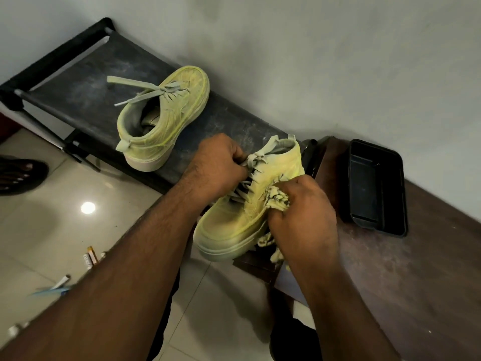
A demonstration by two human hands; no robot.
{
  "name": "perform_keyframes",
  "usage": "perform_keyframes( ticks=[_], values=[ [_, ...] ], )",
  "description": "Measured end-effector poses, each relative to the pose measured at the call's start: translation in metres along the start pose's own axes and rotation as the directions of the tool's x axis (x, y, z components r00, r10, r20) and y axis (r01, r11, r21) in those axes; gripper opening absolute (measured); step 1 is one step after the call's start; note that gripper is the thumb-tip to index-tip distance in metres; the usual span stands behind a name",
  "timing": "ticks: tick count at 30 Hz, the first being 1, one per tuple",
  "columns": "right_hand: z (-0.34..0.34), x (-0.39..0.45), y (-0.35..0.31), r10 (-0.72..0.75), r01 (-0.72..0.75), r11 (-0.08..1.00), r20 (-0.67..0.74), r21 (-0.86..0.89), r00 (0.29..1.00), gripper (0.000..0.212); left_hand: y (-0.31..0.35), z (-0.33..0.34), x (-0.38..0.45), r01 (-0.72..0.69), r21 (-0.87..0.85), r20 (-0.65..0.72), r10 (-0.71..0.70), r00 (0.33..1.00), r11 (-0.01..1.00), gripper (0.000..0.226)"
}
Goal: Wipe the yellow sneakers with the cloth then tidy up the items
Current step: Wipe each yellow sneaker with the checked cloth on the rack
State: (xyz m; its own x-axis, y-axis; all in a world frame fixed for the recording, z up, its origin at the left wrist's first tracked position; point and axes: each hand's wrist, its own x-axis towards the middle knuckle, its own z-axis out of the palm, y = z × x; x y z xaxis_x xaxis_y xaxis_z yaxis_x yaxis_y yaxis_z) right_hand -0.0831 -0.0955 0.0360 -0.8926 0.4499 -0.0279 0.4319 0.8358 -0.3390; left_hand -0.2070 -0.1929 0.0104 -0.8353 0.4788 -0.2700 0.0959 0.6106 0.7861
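Pale plastered wall (338,61) behind; glossy cream floor tiles (52,230) below, with a bright lamp glare. Against the wall, a low black fabric shoe rack (86,74), dusty and streaked grey on top. To its right, touching or nearly so, a dark brown wooden bench (429,282), also dusty, carrying an open black plastic tray (374,186) near the wall. On the floor at lower left, small scattered tubes and wrappers (89,256), too small to identify. At the left edge, a foot in a dark sandal (20,175).

One yellow sneaker (166,115) resting upright on the rack top, toe toward the wall, flat grey laces loose, pale sole, faded and grimy upper.

Second yellow sneaker (234,222) held over the gap between rack and bench, toe pointing at the camera, same washed-out yellow-green with brighter yellow along the sole seam. Left hand (221,165) curled over the laced tongue, gripping it. Right hand (304,217) bunched around a yellow cloth (277,199), pressed to the sneaker's side; frayed ends hanging below the wrist.
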Motion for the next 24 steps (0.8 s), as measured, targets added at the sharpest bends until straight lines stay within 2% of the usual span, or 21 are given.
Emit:
perform_keyframes(
  ticks=[3, 10, 17, 21, 24],
  values=[
    [-0.002, -0.020, -0.008, -0.014, 0.013, 1.000, 0.083, 0.019, 0.996, 0.034, 0.000, -0.001, 0.000, 0.006, 0.002, 0.011, -0.006, 1.000, 1.000, 0.003],
    [0.003, 0.006, 0.011, 0.004, -0.006, 0.995, -0.028, -0.096, 1.000, 0.038, 0.001, -0.001, 0.000, -0.020, 0.041, 0.021, 0.020, 1.000, 0.999, 0.006],
    [0.005, -0.023, 0.013, -0.195, 0.194, 0.979, -0.003, -0.057, 0.981, 0.050, 0.001, -0.003, 0.000, 0.002, 0.033, 0.037, -0.004, 0.999, 0.999, 0.005],
    [0.008, -0.001, 0.022, -0.109, 0.104, 0.991, -0.055, -0.086, 0.993, 0.045, 0.003, -0.002, -0.001, -0.019, 0.065, 0.049, 0.016, 0.999, 0.998, 0.028],
    [0.010, 0.009, 0.021, -0.080, 0.074, 0.994, -0.079, -0.076, 0.994, 0.045, 0.001, -0.001, 0.001, -0.009, 0.057, 0.024, 0.007, 1.000, 0.998, 0.009]
  ],
)
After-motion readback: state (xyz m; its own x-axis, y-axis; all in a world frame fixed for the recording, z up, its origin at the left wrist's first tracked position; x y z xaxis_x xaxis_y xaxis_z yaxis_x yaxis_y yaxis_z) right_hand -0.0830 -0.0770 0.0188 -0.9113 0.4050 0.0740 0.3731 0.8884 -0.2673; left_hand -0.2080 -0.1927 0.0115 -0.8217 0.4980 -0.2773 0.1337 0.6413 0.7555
